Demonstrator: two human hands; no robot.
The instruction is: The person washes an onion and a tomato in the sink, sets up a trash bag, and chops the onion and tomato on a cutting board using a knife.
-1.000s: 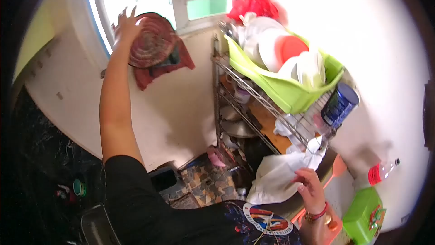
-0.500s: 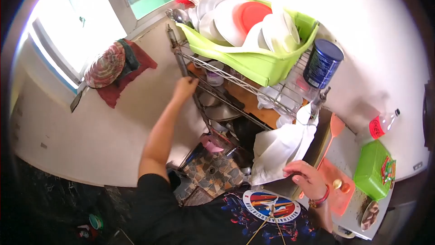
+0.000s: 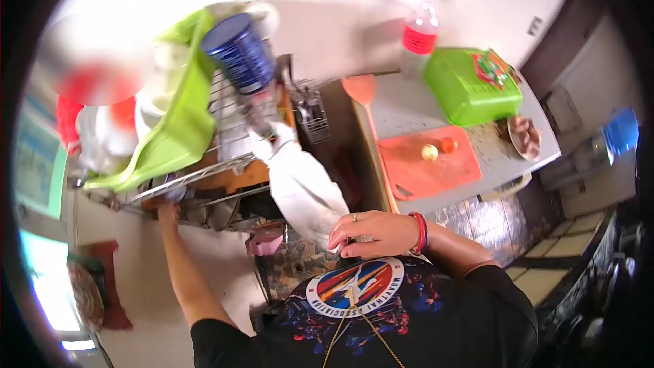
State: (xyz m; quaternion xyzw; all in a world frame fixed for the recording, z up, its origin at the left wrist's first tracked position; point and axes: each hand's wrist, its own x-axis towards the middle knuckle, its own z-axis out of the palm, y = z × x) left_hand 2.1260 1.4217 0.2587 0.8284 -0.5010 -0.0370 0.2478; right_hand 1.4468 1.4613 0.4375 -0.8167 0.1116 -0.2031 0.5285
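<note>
Wire rack (image 3: 197,179): its front edge is reached by the left hand (image 3: 168,211). Left fingertips are hidden there; whether they are closed or gripping cannot be told. White-topped table (image 3: 400,101): seen ahead and to the right of the right hand (image 3: 375,233). Light-green dish basket (image 3: 187,123): set on the rack, loaded with dishes, above and beyond the left fingers. White cloth (image 3: 303,187): hung from the rack's corner, its lower end just beside the right fingertips; contact cannot be told. Right fingers are held loosely bent, thumb set apart. Orange cutting board (image 3: 449,174): laid on the table, nearer the right fingers than the bright green box (image 3: 456,96), which is placed well beyond them. Blue can (image 3: 238,55): set on the rack, past the cloth from the right fingers. Orange spatula (image 3: 359,87): laid along the table's near-left edge, ahead of the right fingers. Pale round piece (image 3: 429,153): rested on the board, apart from both hands.
</note>
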